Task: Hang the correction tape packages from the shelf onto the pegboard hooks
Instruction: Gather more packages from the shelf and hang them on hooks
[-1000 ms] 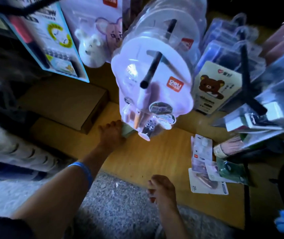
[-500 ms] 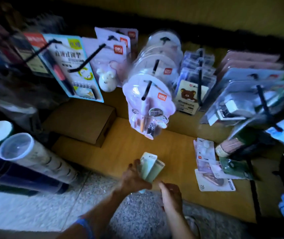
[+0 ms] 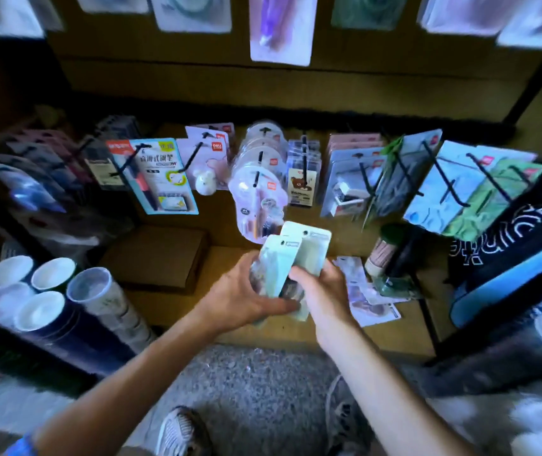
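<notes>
A single head-worn, wide-angle view looks forward and steeply down from above the person's forearms. It faces a low wooden shelf [image 3: 171, 304] whose front edge crosses the middle of the frame, with the pegboard hooks [image 3: 365, 179] rising behind it. The speckled floor [image 3: 256, 383] and a shoe [image 3: 182, 432] fill the bottom edge, close beneath the lens. The edges of the frame curve and blur.

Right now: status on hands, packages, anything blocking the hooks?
Left hand and right hand both gripping pale green correction tape packages. Held above wooden shelf, not yet hung. Hanging round blister packs crowd hooks directly ahead.
</notes>
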